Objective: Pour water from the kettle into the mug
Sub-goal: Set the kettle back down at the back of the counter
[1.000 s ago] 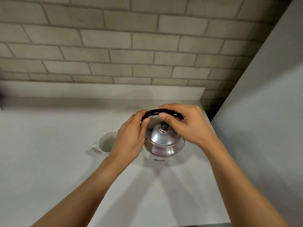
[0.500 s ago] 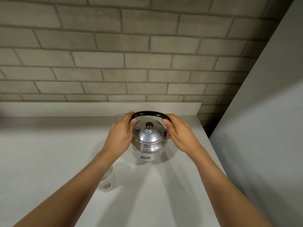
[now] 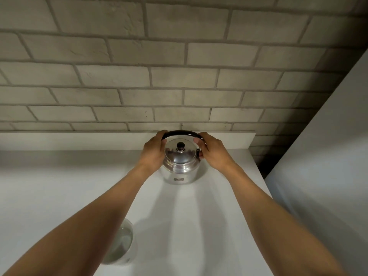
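White ceramic mug (image 3: pixel 124 245), water inside, near edge. Shiny round steel kettle (image 3: pixel 180 163) w/ lid on; left hand (image 3: pixel 153 152) & right hand (image 3: pixel 211 152) grip its black arched handle (image 3: pixel 180 133).

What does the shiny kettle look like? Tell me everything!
The kettle is round, shiny silver metal. It stands upright on the white counter near the brick wall. Its domed lid is on, with a small black knob. A black handle arches over it. The left hand and right hand hold it from both sides.
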Available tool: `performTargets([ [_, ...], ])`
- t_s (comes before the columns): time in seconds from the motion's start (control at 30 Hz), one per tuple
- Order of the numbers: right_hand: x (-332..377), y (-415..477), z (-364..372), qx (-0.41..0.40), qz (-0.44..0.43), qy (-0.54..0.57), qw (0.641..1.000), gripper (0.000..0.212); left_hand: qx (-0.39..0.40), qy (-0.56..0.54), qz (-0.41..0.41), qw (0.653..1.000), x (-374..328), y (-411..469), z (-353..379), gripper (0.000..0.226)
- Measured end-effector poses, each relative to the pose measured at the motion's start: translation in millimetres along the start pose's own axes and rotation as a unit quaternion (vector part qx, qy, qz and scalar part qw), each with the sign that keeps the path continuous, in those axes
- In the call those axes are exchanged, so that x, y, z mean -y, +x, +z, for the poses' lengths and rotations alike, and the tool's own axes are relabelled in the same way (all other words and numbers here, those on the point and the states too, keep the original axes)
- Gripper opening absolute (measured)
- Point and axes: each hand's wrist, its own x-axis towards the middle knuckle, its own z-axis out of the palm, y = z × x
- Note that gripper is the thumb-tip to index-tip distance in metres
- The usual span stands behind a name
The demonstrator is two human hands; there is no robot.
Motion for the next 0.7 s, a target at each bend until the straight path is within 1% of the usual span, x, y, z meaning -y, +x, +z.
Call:
performTargets([
  [0.17, -3.2, 8.0, 1.7, 0.008, 0.002, 0.012, 1.0, 0.027, 0.0, -0.003, 0.004, 1.0, 6.0, 8.4, 2.6, 0.035],
  [0.43, -12.1, 19.5, 12.6, 0.016, 0.003, 0.019, 1.0, 0.031, 0.007, -0.001, -0.013, 1.0, 13.1, 21.1, 8.5, 0.028],
  [0.7, -17.0, 28.6, 15.1, 0.026, 0.001, 0.037, 0.999, 0.032, 0.0, -0.022, -0.032, 0.999, 18.0, 29.7, 13.3, 0.028],
])
